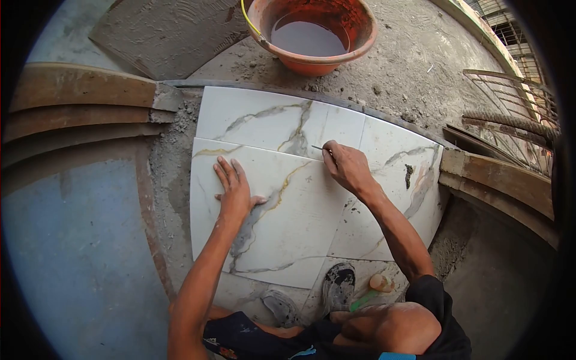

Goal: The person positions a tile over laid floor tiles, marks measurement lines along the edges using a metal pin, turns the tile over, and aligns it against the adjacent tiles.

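Observation:
A white marble-look tile [294,222] with grey and gold veins lies in front of me. It overlaps another veined tile [252,111] at the back. My left hand [234,189] presses on the front tile near its left side, fingers spread. At that tile's far edge, my right hand [345,165] pinches a thin, dark, pencil-like stick [317,147], its tip pointing left over the back tile. Whether it is a pencil or a nail cannot be made out. Under my right forearm lies a further tile [390,204] with dark mortar smears.
An orange tub [312,63] of greyish water stands beyond the tiles on rough mortar. Wooden boards [84,90] flank the left, more boards [504,183] the right, near rebar [510,123]. A mallet [381,283] with a green handle lies by my shoes [339,288].

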